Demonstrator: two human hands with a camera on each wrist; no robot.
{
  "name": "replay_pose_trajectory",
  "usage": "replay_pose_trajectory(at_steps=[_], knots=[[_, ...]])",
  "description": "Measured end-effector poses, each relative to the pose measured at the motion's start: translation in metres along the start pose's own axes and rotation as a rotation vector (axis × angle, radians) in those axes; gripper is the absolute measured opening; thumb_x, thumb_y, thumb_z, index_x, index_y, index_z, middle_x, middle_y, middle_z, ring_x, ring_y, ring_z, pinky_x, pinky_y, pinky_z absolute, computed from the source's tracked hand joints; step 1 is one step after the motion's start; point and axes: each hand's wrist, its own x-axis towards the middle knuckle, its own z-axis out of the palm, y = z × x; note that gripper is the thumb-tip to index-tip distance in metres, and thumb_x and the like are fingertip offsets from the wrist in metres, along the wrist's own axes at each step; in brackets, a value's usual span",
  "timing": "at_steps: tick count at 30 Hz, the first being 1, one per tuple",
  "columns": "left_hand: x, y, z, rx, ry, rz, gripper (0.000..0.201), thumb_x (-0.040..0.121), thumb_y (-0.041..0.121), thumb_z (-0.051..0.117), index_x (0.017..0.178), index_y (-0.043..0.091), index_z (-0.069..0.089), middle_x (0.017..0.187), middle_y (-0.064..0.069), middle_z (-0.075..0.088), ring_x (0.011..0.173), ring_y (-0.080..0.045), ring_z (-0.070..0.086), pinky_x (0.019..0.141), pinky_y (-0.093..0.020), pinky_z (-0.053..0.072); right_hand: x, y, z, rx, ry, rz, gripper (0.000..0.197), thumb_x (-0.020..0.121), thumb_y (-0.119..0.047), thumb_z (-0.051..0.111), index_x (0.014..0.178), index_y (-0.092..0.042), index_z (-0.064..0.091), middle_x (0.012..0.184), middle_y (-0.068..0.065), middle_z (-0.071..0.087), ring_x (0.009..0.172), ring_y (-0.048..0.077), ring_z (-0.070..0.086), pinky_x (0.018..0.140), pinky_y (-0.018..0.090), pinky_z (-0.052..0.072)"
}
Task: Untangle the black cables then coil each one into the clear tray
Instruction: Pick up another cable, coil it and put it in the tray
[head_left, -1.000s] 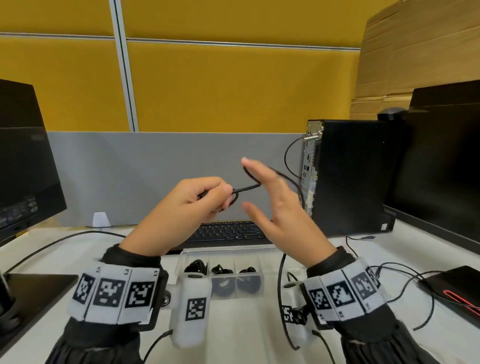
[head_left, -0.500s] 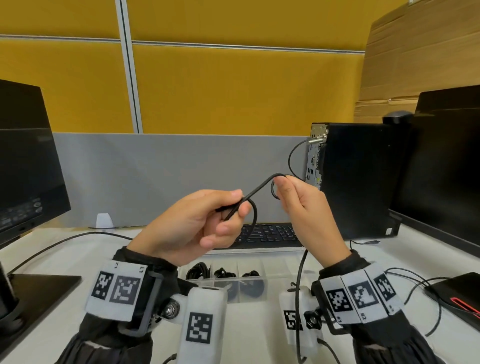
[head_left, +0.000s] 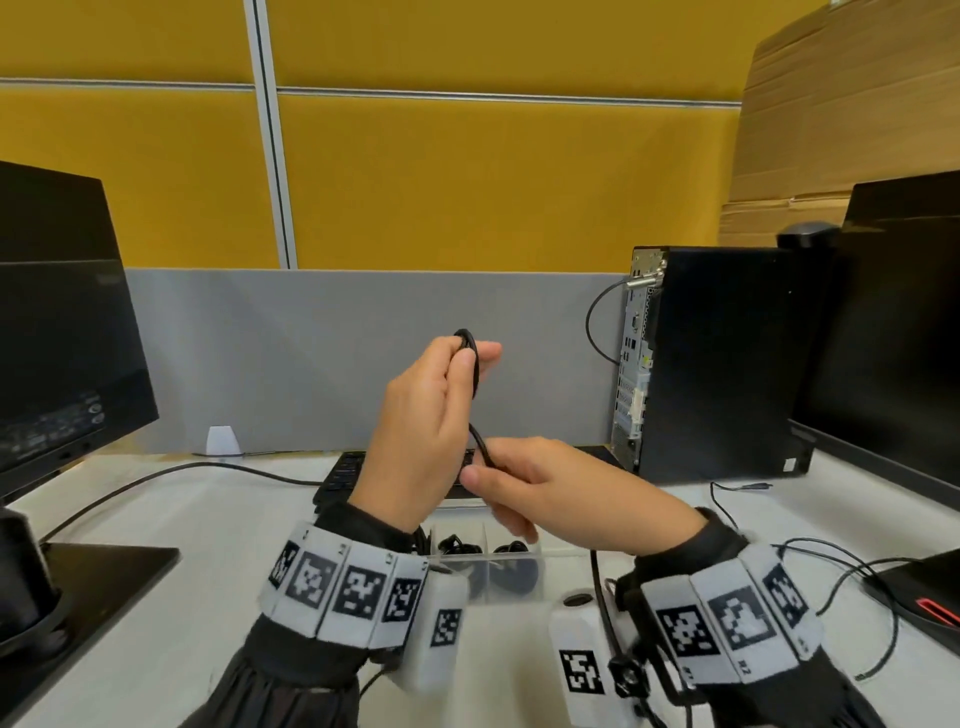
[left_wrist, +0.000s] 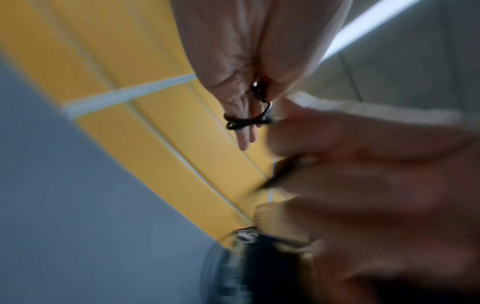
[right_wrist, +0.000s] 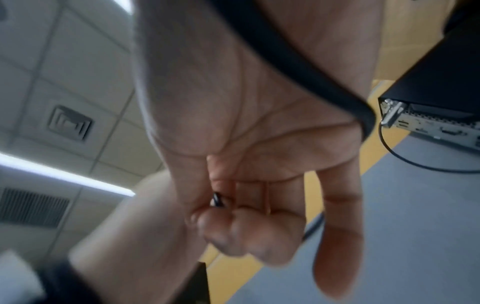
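A thin black cable (head_left: 479, 437) is held up in front of me above the desk. My left hand (head_left: 470, 358) stands upright and grips small loops of it at the fingertips; in the left wrist view the loops (left_wrist: 241, 121) wrap round a finger. Just below, my right hand (head_left: 483, 470) pinches the same cable between thumb and curled fingers (right_wrist: 233, 224); the cable (right_wrist: 298, 67) also runs across its palm. The clear tray (head_left: 553, 558) sits on the desk under my hands, with coiled black cables (head_left: 511, 550) in its compartments.
A black keyboard (head_left: 340, 475) lies behind the tray. A computer tower (head_left: 727, 364) stands at the right beside a monitor (head_left: 904, 338). Another monitor (head_left: 52, 338) and its base (head_left: 93, 577) are at the left. Loose thin cables (head_left: 841, 571) trail at the right.
My left hand has risen and turned upright with the loops. My right hand has dropped from the upper right to just under the left hand, pinching the cable there.
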Motion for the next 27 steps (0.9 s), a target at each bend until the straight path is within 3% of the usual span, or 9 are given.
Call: replay_pose_trajectory(at_steps=[3,6,9,12,15,17,21,24,27], knots=[[-0.002,-0.013,-0.008,0.416,-0.076,0.143,0.041,0.097,0.037,0.023,0.097,0.012,0.054,0.085,0.002,0.064,0.080,-0.006,0.059,0.070,-0.024,0.045,-0.008,-0.002,-0.010,-0.029,0.052,-0.044,0.034,0.096,-0.037,0.046,0.071,-0.013,0.048,0.060,-0.006,0.041,0.055,0.005,0.037,0.058,0.022,0.034],[-0.003,-0.021,-0.017,0.546,-0.216,0.059,0.039,0.097,0.035,0.030,0.078,0.009,0.052,0.060,-0.007,0.053,0.054,-0.019,0.048,0.054,-0.034,0.037,-0.013,0.008,-0.022,-0.138,0.184,-0.006,0.042,0.095,-0.036,0.046,0.067,-0.005,0.042,0.058,-0.001,0.034,0.051,0.006,0.030,0.052,0.021,0.027],[-0.003,-0.020,-0.020,0.477,-0.368,-0.045,0.039,0.098,0.030,0.039,0.071,0.005,0.053,0.061,-0.014,0.054,0.054,-0.021,0.042,0.051,-0.027,0.029,-0.009,0.027,-0.027,-0.259,0.206,0.088,0.044,0.096,-0.039,0.044,0.067,-0.005,0.046,0.057,0.000,0.037,0.050,0.008,0.032,0.051,0.022,0.024],[-0.002,-0.017,-0.019,0.496,-0.483,-0.066,0.042,0.098,0.034,0.038,0.070,0.007,0.051,0.057,-0.005,0.047,0.052,-0.012,0.038,0.052,-0.025,0.028,-0.003,0.040,-0.025,-0.180,0.135,0.134,0.043,0.096,-0.036,0.046,0.071,-0.002,0.052,0.063,0.003,0.048,0.055,0.006,0.041,0.057,0.025,0.036],[0.000,-0.020,-0.019,0.720,-0.352,0.019,0.043,0.099,0.033,0.034,0.060,0.015,0.037,0.048,0.001,0.035,0.047,-0.016,0.034,0.048,-0.027,0.024,-0.008,0.039,-0.022,0.074,0.040,0.106,0.036,0.099,-0.034,0.042,0.079,-0.011,0.060,0.073,-0.005,0.062,0.063,0.007,0.053,0.054,0.016,0.040],[0.003,-0.021,-0.025,0.848,-0.205,0.032,0.042,0.096,0.029,0.037,0.056,0.019,0.031,0.043,0.003,0.029,0.042,-0.021,0.033,0.047,-0.030,0.024,-0.015,0.035,-0.018,0.186,-0.111,0.076,0.043,0.100,-0.040,0.032,0.088,-0.015,0.064,0.080,-0.005,0.067,0.064,0.011,0.053,0.053,0.019,0.038],[0.005,-0.025,-0.046,0.932,-0.017,-0.004,0.042,0.091,0.012,0.053,0.055,0.015,0.032,0.039,0.007,0.017,0.036,-0.024,0.026,0.043,-0.023,0.019,-0.035,0.030,-0.019,0.300,-0.405,0.038,0.062,0.096,-0.051,0.022,0.099,-0.009,0.067,0.077,0.003,0.068,0.053,0.015,0.045,0.050,0.018,0.035],[0.007,-0.025,-0.055,0.961,0.079,-0.038,0.040,0.091,0.010,0.053,0.055,0.013,0.035,0.040,0.004,0.021,0.036,-0.024,0.026,0.045,-0.023,0.019,-0.044,0.024,-0.026,0.537,-0.282,0.054,0.064,0.096,-0.053,0.020,0.086,-0.016,0.070,0.056,0.004,0.062,0.042,0.012,0.032,0.045,0.023,0.022],[0.008,-0.032,-0.065,0.979,0.172,-0.088,0.039,0.093,0.011,0.049,0.056,0.009,0.039,0.042,-0.005,0.031,0.040,-0.028,0.033,0.048,-0.029,0.023,-0.049,0.022,-0.035,0.458,-0.238,0.040,0.053,0.094,-0.051,0.027,0.080,-0.021,0.068,0.049,0.000,0.055,0.043,0.013,0.024,0.045,0.024,0.017]])
